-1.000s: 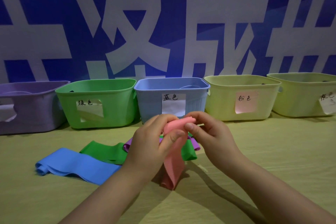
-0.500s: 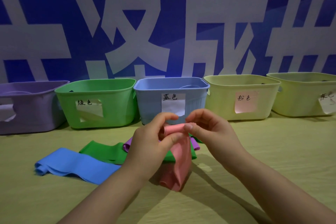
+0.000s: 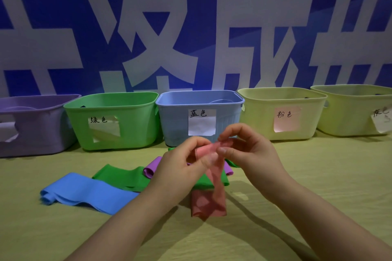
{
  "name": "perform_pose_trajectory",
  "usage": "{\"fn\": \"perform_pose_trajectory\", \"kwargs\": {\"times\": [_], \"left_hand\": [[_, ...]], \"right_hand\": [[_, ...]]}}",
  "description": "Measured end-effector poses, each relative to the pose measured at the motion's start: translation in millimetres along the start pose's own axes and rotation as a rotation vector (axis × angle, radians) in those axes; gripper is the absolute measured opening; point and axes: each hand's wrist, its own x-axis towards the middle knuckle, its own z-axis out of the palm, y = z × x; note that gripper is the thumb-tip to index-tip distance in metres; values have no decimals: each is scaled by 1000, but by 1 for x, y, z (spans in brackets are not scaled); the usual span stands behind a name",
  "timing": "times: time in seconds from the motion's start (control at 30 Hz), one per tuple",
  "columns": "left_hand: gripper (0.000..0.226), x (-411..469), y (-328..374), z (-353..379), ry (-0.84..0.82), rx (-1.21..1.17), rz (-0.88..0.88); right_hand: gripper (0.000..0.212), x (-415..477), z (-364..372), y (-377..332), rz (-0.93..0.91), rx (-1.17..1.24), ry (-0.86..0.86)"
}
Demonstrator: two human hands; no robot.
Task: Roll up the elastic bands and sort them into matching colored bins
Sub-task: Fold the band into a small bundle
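Both hands are up off the surface (image 3: 318,176), the pink elastic band (image 3: 216,193) between them. The left hand (image 3: 180,167) pinches the top end, its fingers (image 3: 209,158) clamped on a small roll starting there. The right hand (image 3: 250,154) pinches the same end from the other side, so the two can turn it together. The tail hangs straight down, its bottom fold resting on the surface. It is held high, I'd say, so it feeds in flat. The blue band (image 3: 84,193), green band (image 3: 121,176) and purple band (image 3: 151,167) lie unrolled at left. The pink-labelled bin (image 3: 261,116) stands just behind, its likely home.
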Motion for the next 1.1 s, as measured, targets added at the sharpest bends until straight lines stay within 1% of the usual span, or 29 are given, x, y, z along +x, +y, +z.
{"fn": "perform_pose_trajectory", "kwargs": {"times": [0.07,0.17,0.23,0.3,0.33,0.4,0.43,0.5,0.6,0.7,0.77,0.87,0.97,1.07,1.1], "left_hand": [[22,1,1,0,57,7,38],[13,1,2,-1,150,92,84],[12,0,3,-1,161,93,94],[11,-2,4,-1,145,69,92],[11,-2,4,-1,144,67,95],[12,-2,5,-1,156,70,98],[13,-2,5,-1,166,69,96],[17,-2,4,0,180,67,89],[19,-2,5,2,164,22,72],[13,0,8,1,178,-125,1],[7,1,8,-1,181,-144,-18],[11,2,8,-2,179,-120,-5],[15,1,9,-3,216,-123,18],[19,0,9,-3,222,-132,30],[22,0,9,-3,221,-131,33]], "right_hand": [[34,0,0,0,7,15,-1],[36,0,1,0,17,14,-16],[29,-1,1,2,31,0,-20],[13,-1,0,3,61,-38,-36],[15,-1,0,3,80,-54,-45],[25,-1,1,4,101,-69,-60],[24,-1,2,3,100,-86,-58],[7,0,5,4,79,-122,-44],[17,1,4,7,49,-118,-25],[25,0,5,7,43,-66,-28],[29,0,5,8,34,-51,-38],[29,0,5,11,45,-41,-45],[14,-1,4,14,101,-81,-61],[9,-1,3,13,48,-180,-48],[10,-1,3,12,26,-213,-37]]}}
